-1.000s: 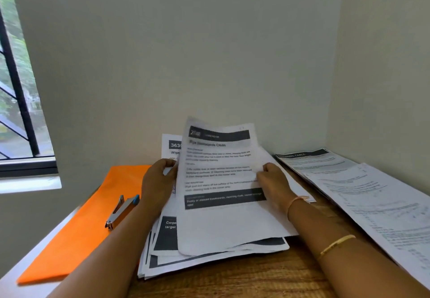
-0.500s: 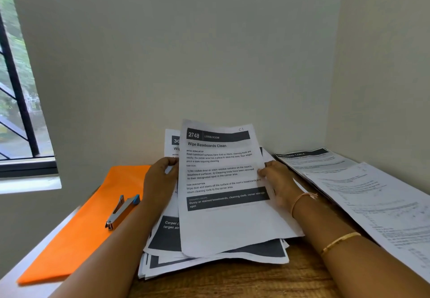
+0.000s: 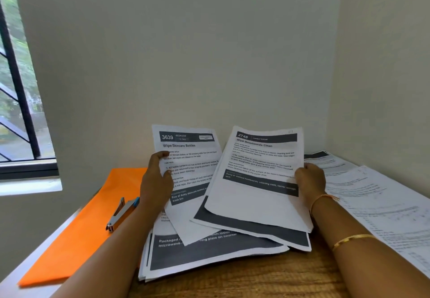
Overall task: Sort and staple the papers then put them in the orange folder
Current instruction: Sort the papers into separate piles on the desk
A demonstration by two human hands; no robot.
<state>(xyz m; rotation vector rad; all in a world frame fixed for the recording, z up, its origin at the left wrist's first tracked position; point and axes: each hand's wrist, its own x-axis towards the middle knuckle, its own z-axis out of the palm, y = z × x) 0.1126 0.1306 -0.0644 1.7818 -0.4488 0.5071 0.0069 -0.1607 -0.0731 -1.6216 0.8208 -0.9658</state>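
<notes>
A person sorts printed task sheets at a corner surface (image 3: 256,279) of wood grain. The left hand (image 3: 158,181) curls round the left edge of a sheet headed 3639 (image 3: 193,155), "Wipe Skincare Bottles", thumb on its printed face. The right hand (image 3: 310,179) grips the right edge of a sheet headed 2748 (image 3: 258,195), "Wipe Baseboards Clean". Both sheets are raised and tilted toward the camera, fanned apart at the top, with the 2748 sheet overlapping the lower right part of the other. Their lower ends reach down over a loose pile of papers (image 3: 209,258) lying flat between the forearms. The orange folder (image 3: 88,232) lies closed on the surface just left of the pile, running back to the wall. A stapler (image 3: 122,214) rests on top of the folder beside the left wrist. More printed pages (image 3: 384,207) are spread along the right-hand wall. A barred window (image 3: 18,111) shows at far left.
</notes>
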